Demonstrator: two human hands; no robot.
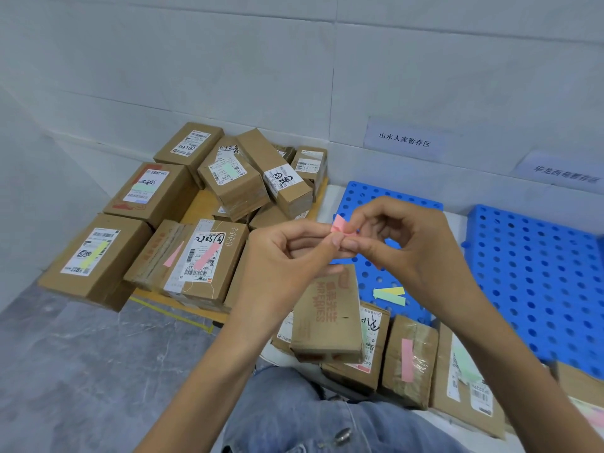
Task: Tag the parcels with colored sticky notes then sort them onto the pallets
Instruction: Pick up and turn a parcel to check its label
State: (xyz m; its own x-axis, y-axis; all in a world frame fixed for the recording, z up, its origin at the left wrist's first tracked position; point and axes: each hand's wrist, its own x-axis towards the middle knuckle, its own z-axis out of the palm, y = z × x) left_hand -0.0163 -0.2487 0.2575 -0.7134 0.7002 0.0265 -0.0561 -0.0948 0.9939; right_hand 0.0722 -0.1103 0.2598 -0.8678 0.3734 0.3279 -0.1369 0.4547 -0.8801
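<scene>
My left hand (287, 256) and my right hand (402, 243) meet in mid-air, both pinching a small pink sticky note (338, 223) between fingertips. Below them lies a brown parcel with red print (327, 318), with no note showing on its top face. To its right sit a parcel with a pink note (408, 358) and one with a pale green note (464, 371). Green and yellow sticky notes (389, 294) lie on the nearer blue pallet (362, 197). A heap of tagged parcels (202, 204) rests on a wooden pallet (183, 308) at left.
A second blue pallet (539, 273) lies at right. Two paper signs (405, 138) hang on the white wall behind. Grey floor (81, 371) spreads at lower left. My knee in jeans (294, 413) is at the bottom.
</scene>
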